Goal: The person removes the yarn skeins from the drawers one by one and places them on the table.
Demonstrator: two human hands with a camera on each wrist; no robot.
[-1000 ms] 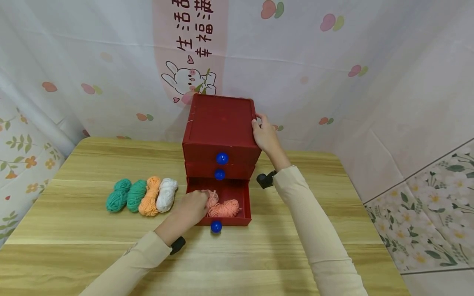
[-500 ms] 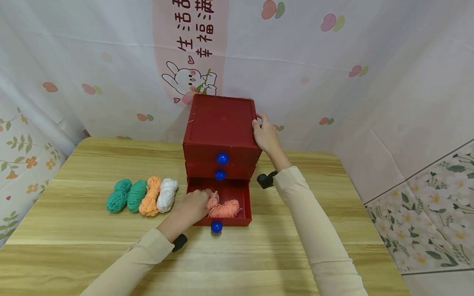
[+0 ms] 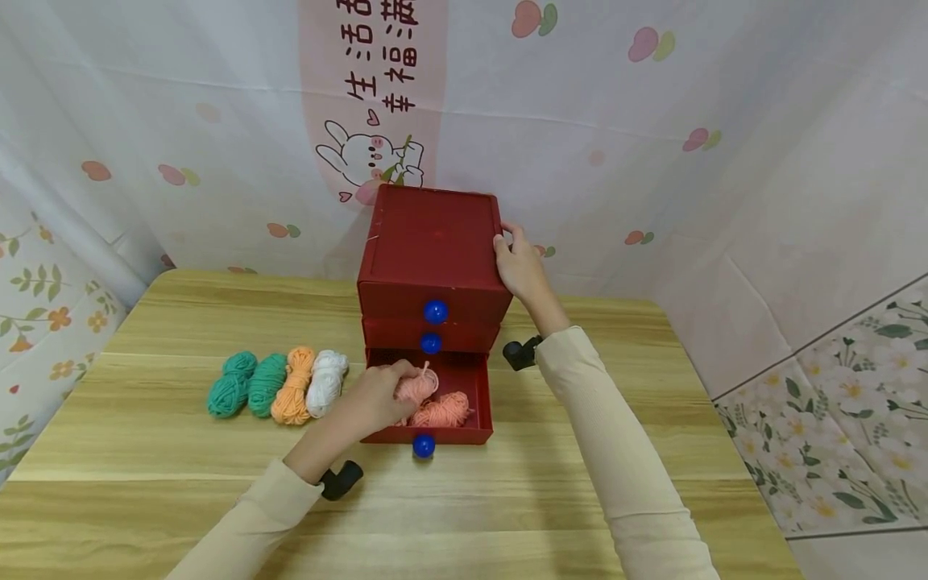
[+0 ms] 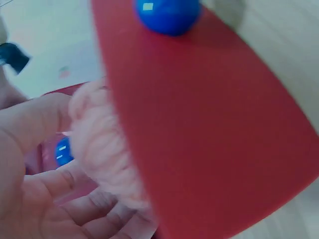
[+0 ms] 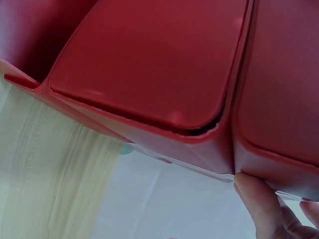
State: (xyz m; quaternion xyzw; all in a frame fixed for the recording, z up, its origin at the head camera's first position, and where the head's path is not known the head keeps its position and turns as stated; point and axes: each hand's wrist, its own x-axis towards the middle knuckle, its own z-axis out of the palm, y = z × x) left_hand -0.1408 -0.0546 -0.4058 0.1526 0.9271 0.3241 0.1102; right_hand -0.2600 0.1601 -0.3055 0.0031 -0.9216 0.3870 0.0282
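My left hand [image 3: 373,400] is inside the pulled-out bottom drawer [image 3: 474,379] and holds a pink yarn skein [image 3: 418,387] between thumb and fingers. In the left wrist view that skein [image 4: 102,144] shows behind the red drawer front [image 4: 209,114]. A second pink yarn skein [image 3: 444,411] lies in the drawer beside it. My right hand [image 3: 518,259] rests against the right side of the red drawer cabinet [image 3: 438,238], its thumb at the top edge. The right wrist view shows these fingers [image 5: 259,204] touching the cabinet's side.
Left of the drawer, two green yarn skeins [image 3: 267,383], an orange skein [image 3: 293,387] and a white skein [image 3: 328,383] lie in a row on the wooden table [image 3: 181,459]. Blue ball knobs [image 3: 424,445] stick out from the drawer fronts. A printed curtain [image 3: 580,145] hangs behind.
My left hand has taken hold of the left pink skein and lifted it slightly, drawing back a little to the left. My right hand has stayed on the cabinet.
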